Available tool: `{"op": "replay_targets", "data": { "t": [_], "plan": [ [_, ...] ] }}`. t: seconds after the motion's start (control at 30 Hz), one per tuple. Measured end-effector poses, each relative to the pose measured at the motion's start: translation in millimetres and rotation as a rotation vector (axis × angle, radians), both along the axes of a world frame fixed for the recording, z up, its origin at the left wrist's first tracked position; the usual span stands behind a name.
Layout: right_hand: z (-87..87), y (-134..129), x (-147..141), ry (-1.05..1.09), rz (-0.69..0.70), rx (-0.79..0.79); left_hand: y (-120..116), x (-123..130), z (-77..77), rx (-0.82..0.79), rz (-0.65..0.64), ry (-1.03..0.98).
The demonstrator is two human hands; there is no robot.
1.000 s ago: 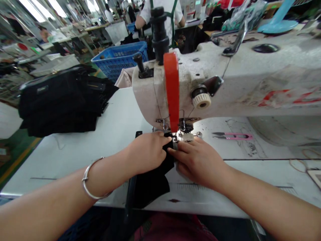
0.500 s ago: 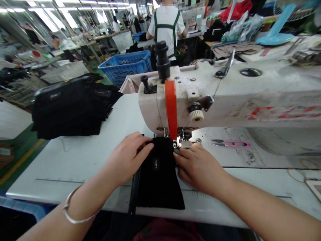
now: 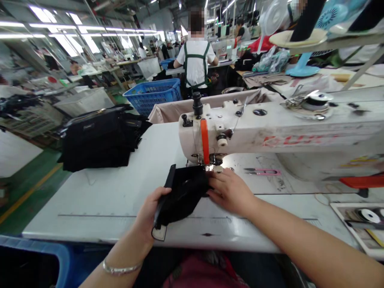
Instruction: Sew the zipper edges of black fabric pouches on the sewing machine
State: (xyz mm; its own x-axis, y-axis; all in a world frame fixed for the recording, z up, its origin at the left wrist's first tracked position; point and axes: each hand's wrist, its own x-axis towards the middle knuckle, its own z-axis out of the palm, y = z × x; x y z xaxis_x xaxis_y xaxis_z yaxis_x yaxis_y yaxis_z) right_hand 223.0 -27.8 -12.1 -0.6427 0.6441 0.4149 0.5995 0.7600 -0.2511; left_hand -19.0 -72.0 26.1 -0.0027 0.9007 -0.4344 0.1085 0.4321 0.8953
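Note:
A black fabric piece lies partly under the needle area of a white sewing machine. Its near end is lifted and folded up off the table. My left hand grips its left edge, thumb on top, where a dark strip runs along it; a pale patch shows at the strip's lower end. Close to the presser foot, my right hand pinches the fabric's right edge with bent fingers; their tips are partly hidden. Pink-handled thread snips rest on the machine bed to the right of that hand.
A stack of black fabric pieces sits at the table's left. Behind are a blue basket and a person in white. A tray with bobbins lies at right, a blue bin at lower left.
My left hand has moved down and toward me, lifting and folding the near end of the fabric that lay flat before. My right hand stays by the presser foot. The view has tilted up.

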Motion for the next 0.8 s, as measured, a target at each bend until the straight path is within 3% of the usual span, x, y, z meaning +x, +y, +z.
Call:
{"op": "replay_targets", "data": {
  "t": [0.07, 0.13, 0.23, 0.27, 0.33, 0.4, 0.5, 0.6, 0.8],
  "plan": [
    [-0.2, 3.8, -1.1, -0.012, 0.021, 0.017, -11.9, -5.7, 0.6, -0.139, -0.017, -0.04],
    [2.4, 3.1, -2.0, -0.037, 0.06, 0.031, -23.6, -17.7, 5.0, -0.104, -0.022, 0.07],
    [9.3, -11.3, -2.7, -0.09, 0.136, 0.039, -37.1, -33.1, 20.5, 0.381, -0.009, 0.622],
    [11.5, -19.5, -2.8, -0.109, 0.162, 0.036, -40.5, -33.2, 26.4, 0.551, -0.067, 0.794],
    [13.7, -39.3, -2.9, -0.128, 0.197, 0.019, -45.8, -22.8, 35.3, 0.785, -0.362, 0.981],
    [12.3, -60.5, -2.9, -0.102, 0.189, 0.001, -48.9, -2.8, 36.2, 0.918, -0.71, 0.999],
    [4.7, -88.0, -2.3, 0.012, 0.123, -0.053, -50.0, 23.1, 22.5, 1.073, -0.961, 1.002],
    [-3.2, -105.7, -0.5, 0.154, 0.078, -0.103, -51.5, 28.7, 2.9, 1.13, -0.979, 0.961],
    [-9.6, -118.9, 4.0, 0.226, 0.007, -0.093, -61.4, 23.2, -18.2, 1.06, -0.8, 0.855]
  ]
}}
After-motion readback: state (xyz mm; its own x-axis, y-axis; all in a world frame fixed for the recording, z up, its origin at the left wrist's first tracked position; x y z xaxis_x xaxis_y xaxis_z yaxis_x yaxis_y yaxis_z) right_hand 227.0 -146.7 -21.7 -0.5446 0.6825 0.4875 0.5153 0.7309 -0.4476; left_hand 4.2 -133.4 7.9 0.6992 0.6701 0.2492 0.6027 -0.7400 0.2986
